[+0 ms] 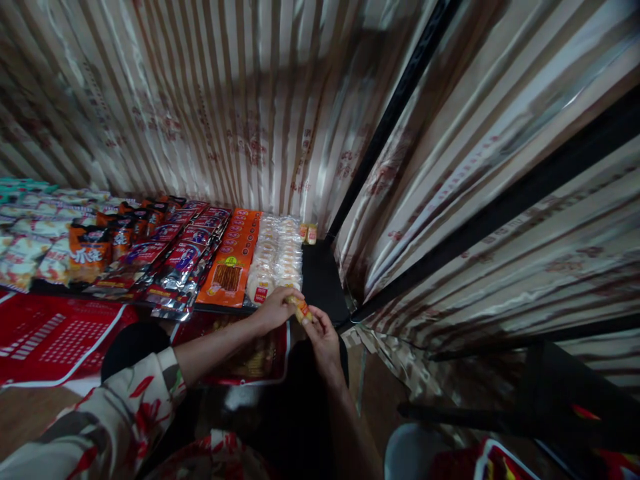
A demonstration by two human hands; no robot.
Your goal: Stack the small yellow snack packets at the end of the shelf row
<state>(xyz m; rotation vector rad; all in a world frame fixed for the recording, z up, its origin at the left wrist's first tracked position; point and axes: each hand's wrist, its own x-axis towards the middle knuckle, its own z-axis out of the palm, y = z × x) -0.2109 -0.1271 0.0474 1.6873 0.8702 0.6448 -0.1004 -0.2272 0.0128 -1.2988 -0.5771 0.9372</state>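
Between both hands is a small yellow snack packet (301, 309) with a red label, pinched at its two ends. My left hand (278, 308) grips its upper left end, and my right hand (321, 333) has the lower right end. They are just in front of a black shelf (323, 277), near its right end. Two similar yellow packets (311, 233) stand at the shelf's back corner. Left of them run rows of clear-wrapped pale snacks (289, 250), and then a flat orange snack bag (230, 260).
Dark red and silver packets (183, 250), black-orange bags (89, 252) and white bags (25, 257) fill the shelf leftward. Red bags (60, 337) lie below its front edge. A striped curtain (240, 100) hangs behind, with black frame bars (475, 233) on the right.
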